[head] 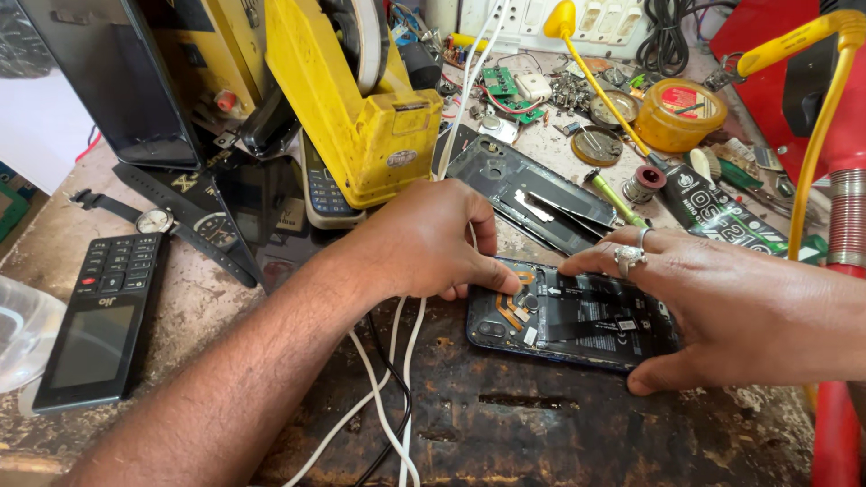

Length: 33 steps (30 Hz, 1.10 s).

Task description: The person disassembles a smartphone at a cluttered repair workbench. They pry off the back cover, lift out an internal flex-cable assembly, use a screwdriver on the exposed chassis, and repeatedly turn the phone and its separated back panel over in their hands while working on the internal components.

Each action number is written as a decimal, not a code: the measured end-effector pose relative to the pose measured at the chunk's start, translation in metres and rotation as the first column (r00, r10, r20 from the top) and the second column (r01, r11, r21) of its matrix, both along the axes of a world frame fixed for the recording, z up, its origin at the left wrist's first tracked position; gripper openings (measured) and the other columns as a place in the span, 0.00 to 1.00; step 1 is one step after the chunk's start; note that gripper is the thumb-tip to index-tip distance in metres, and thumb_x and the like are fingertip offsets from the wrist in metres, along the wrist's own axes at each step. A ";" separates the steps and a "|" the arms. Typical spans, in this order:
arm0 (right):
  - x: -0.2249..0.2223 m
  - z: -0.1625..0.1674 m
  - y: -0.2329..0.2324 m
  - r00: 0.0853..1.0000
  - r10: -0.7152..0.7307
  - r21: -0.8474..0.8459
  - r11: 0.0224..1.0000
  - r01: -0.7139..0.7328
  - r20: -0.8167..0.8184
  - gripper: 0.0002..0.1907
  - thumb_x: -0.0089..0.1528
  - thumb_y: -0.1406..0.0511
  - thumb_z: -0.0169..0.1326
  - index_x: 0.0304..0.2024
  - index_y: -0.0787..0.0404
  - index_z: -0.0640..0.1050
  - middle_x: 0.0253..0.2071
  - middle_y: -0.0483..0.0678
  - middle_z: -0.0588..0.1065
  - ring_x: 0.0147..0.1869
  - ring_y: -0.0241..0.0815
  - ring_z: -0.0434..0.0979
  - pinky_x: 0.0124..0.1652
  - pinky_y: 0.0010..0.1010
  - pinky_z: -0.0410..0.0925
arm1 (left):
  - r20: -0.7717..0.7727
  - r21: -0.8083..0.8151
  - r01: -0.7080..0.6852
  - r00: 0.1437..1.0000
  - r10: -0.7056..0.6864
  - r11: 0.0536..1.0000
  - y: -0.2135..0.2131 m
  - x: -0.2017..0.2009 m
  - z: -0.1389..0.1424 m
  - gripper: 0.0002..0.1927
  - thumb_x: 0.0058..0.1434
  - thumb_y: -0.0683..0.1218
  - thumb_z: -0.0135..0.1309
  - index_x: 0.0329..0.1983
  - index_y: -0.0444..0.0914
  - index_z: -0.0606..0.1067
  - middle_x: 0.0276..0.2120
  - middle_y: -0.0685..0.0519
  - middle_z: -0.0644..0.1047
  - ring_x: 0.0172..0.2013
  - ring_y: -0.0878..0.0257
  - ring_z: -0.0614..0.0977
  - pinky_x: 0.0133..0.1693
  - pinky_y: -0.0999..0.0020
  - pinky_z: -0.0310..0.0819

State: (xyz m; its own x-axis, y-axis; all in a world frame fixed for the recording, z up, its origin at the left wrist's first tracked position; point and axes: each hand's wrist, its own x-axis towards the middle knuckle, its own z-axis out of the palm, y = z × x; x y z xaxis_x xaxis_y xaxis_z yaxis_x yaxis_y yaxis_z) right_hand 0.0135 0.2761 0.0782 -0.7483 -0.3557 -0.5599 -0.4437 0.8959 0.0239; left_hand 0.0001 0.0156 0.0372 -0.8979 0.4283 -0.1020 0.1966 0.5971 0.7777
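phone: opened-up phone (577,316) flat on the tabletop (505,424), between both hands
left hand (424,243): fingertips pinching its left end
right hand (722,307): gripping its right end

Bright, even daylight over workbench (559,424), strongest toward upper right. Soft shadows under left hand (424,243) and right hand (731,311). Mild glare on black screen (108,90) upper left and on keypad phone (99,325). Sharp focus at centre. Wide-angle stretch at edges; bottom-left forearm slightly soft.
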 end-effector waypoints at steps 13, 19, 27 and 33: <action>0.007 -0.007 -0.023 0.893 0.094 -0.411 0.864 -0.293 -0.440 0.24 0.64 0.47 0.57 0.59 0.46 0.78 0.32 0.51 0.78 0.32 0.47 0.78 0.32 0.38 0.68 | -0.008 0.050 0.044 0.999 -0.043 0.998 -0.009 -0.001 0.002 0.13 0.55 0.52 0.63 0.33 0.37 0.82 0.20 0.56 0.81 0.20 0.69 0.83 0.23 0.72 0.79; 0.007 -0.018 -0.039 0.904 -0.157 -0.483 0.873 -0.061 -0.397 0.17 0.60 0.52 0.60 0.50 0.45 0.86 0.11 0.52 0.68 0.14 0.43 0.65 0.22 0.37 0.61 | -0.056 -0.068 0.016 0.998 -0.020 0.998 -0.003 0.006 0.005 0.14 0.55 0.53 0.60 0.30 0.36 0.82 0.20 0.52 0.81 0.22 0.66 0.82 0.26 0.69 0.77; 0.003 -0.030 -0.040 0.925 -0.019 -0.751 0.591 -0.295 -0.379 0.12 0.63 0.58 0.61 0.46 0.54 0.85 0.29 0.37 0.81 0.23 0.23 0.72 0.22 0.24 0.65 | -0.044 0.017 0.038 0.998 -0.037 0.999 0.000 -0.001 -0.009 0.12 0.55 0.50 0.59 0.32 0.36 0.82 0.21 0.54 0.80 0.22 0.67 0.79 0.25 0.67 0.74; 0.008 -0.030 -0.043 0.944 -0.328 -0.676 0.705 0.216 -0.040 0.13 0.57 0.56 0.65 0.41 0.53 0.88 0.17 0.40 0.74 0.20 0.27 0.62 0.20 0.26 0.56 | 0.234 0.217 0.057 0.966 -0.109 0.975 0.002 -0.003 -0.017 0.13 0.60 0.50 0.59 0.39 0.35 0.80 0.24 0.56 0.77 0.22 0.69 0.76 0.24 0.72 0.72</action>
State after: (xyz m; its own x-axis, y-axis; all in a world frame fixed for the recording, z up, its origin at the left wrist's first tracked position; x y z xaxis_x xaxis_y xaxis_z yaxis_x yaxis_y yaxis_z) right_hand 0.0216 0.2329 0.0478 -0.9230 -0.3576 -0.1420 -0.2191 0.7919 -0.5700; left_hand -0.0033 0.0177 0.0201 -0.8174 0.5350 -0.2136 0.0288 0.4082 0.9124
